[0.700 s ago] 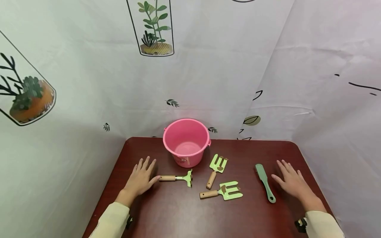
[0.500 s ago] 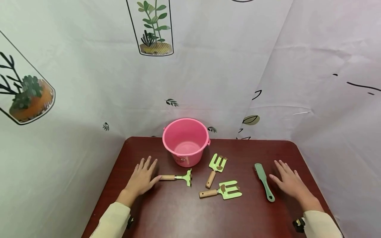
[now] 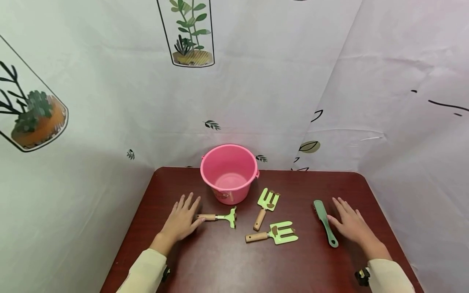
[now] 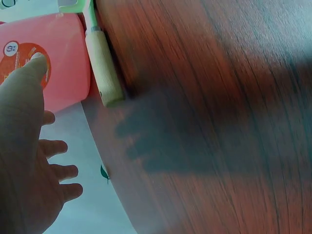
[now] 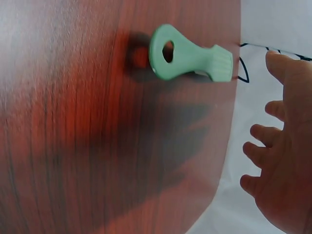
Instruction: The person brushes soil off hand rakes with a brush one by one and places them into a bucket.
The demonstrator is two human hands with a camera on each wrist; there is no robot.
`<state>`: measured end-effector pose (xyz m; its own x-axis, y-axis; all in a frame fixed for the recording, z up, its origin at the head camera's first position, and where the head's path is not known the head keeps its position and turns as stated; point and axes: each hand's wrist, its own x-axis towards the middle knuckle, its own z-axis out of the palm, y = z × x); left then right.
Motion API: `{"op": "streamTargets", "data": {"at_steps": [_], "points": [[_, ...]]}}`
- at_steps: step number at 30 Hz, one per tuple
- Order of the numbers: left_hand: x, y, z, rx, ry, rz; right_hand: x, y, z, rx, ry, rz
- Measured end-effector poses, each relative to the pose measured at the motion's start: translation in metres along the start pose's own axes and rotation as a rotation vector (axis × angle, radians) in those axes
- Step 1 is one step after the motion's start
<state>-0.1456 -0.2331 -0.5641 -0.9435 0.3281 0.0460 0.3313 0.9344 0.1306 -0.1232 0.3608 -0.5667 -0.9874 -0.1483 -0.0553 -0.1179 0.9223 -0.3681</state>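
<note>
My left hand hovers over the table at the left, fingers spread. Its thumb overlaps the wooden handle end of a small green-headed garden tool in the head view. In the left wrist view that handle lies apart from the hand, which casts a shadow on the wood. On the right, my right hand is held with straight fingers just beside a green brush, bristles facing left. The right wrist view has the brush handle with its hanging hole, clear of the fingers. Neither hand holds anything.
A pink bucket stands at the back of the dark red table. Two green garden forks with wooden handles lie mid-table, an upper fork and a lower fork. White printed cloth hangs behind and at the sides.
Both hands have moved inward: the left hand rightward over the tool's handle, the right hand leftward to the brush. The bucket, forks and brush stay where they were.
</note>
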Motion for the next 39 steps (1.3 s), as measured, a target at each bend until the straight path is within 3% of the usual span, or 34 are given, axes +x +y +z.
{"op": "streamTargets", "data": {"at_steps": [10,16,26,33,39], "points": [[0.004,0.016,-0.001,-0.009,-0.01,0.034,0.0,-0.009,0.015,-0.011,0.038,-0.022],[0.005,0.027,-0.003,-0.06,0.002,0.036,0.0,-0.014,0.024,0.006,0.061,0.004],[0.009,0.043,-0.004,-0.044,0.06,0.092,0.004,-0.015,0.039,0.024,0.142,0.064],[0.008,0.051,-0.003,-0.074,0.088,0.119,0.004,-0.015,0.048,0.029,0.138,0.103],[0.009,0.06,-0.005,-0.058,0.062,0.126,0.004,-0.018,0.053,0.02,0.141,0.115]]}}
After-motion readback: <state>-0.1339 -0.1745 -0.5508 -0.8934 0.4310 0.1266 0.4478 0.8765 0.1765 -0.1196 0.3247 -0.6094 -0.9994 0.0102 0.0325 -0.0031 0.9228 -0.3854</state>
